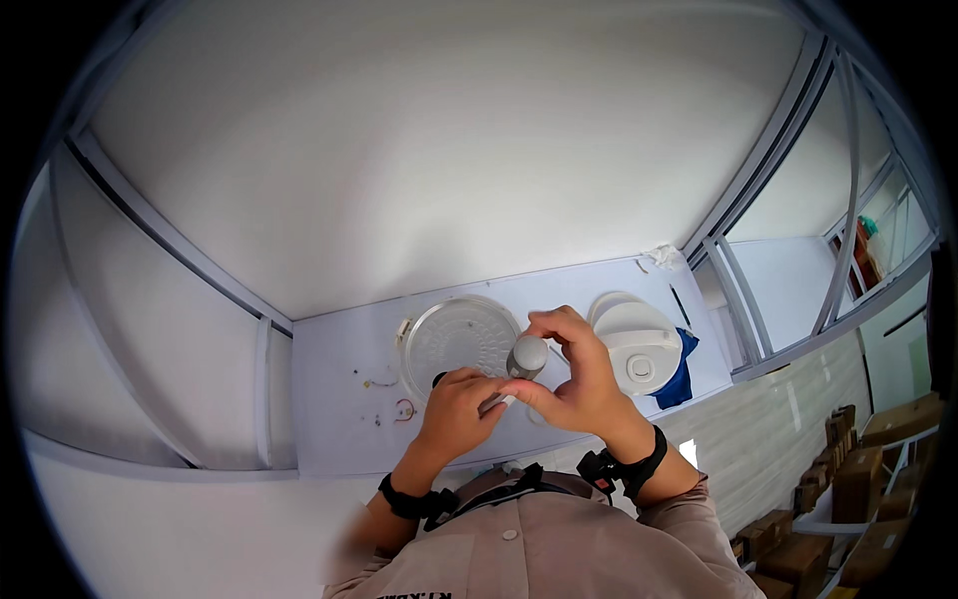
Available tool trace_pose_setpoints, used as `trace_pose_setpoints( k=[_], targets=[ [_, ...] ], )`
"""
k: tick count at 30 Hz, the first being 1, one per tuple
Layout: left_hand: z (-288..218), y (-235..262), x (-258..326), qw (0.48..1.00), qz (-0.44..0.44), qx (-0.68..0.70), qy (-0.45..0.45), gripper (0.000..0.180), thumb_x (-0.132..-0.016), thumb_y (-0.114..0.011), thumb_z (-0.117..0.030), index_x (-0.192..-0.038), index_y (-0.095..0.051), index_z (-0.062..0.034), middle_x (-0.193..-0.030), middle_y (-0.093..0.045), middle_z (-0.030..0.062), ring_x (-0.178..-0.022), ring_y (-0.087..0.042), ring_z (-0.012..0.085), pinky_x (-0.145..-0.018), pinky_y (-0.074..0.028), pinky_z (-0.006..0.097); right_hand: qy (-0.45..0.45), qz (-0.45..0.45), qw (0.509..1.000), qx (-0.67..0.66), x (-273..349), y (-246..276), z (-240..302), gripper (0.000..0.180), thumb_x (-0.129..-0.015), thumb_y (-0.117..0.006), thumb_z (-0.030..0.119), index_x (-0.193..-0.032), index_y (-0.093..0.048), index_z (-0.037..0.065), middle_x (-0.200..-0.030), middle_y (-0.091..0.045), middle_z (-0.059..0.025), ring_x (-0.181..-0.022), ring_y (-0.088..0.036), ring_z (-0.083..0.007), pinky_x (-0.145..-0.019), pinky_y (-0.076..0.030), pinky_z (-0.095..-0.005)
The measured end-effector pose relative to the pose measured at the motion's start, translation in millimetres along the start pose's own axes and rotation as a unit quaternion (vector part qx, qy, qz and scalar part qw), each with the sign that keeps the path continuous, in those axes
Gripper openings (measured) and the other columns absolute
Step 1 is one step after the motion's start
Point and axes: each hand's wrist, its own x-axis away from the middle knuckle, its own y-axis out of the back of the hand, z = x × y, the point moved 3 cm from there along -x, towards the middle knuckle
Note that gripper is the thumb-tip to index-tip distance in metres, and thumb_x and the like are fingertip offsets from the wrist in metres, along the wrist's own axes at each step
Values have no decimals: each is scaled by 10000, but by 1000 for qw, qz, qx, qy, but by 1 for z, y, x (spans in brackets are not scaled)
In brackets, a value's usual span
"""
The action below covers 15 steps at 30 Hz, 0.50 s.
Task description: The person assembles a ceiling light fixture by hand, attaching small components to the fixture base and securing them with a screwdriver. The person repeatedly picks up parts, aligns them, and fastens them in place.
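Observation:
Both my hands come together over the middle of the white table. Thumb and fingers of my right hand curl around a small grey cylinder with a rounded, lighter grey top. My left hand is closed just beside it, its fingertips close to the cylinder's lower end. A dark round end shows past the left fingers, and a pale narrow piece shows by the thumb; the rest is hidden. Behind my hands lies a round, clear ribbed dish or cover with a light rim.
Right of my hands sits a white rounded appliance part with a round button, on a blue cloth or bag. Small wires and bits lie at the left. A dark pen-like tool and crumpled white material are at the far right. Cardboard boxes stand beyond the table.

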Motion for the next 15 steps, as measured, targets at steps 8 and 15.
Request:
trace_pose_setpoints(
  k=[8, 15],
  targets=[
    [0, 15, 10, 1000, 28, 2, 9, 290, -752, -845, -46, -1028, -759, -76, -907, -768, 80, -909, -708, 289, -807, -556, 414, 0, 70, 998, -2, 4, -5, 11, 675, -908, -845, 132, -1477, -495, 31, -1096, -755, -180, -928, -754, -273, -874, -581, -368],
    [5, 17, 21, 1000, 21, -5, 9, 324, -747, -861, -47, -1059, -779, -79, -935, -777, 77, -972, -710, 283, -846, -566, 420, 38, -3, 999, -29, 0, -9, 19, 687, -915, -838, 132, -1480, -474, -8, -1054, -752, -192, -916, -745, -246, -821, -577, -339]
  ],
)
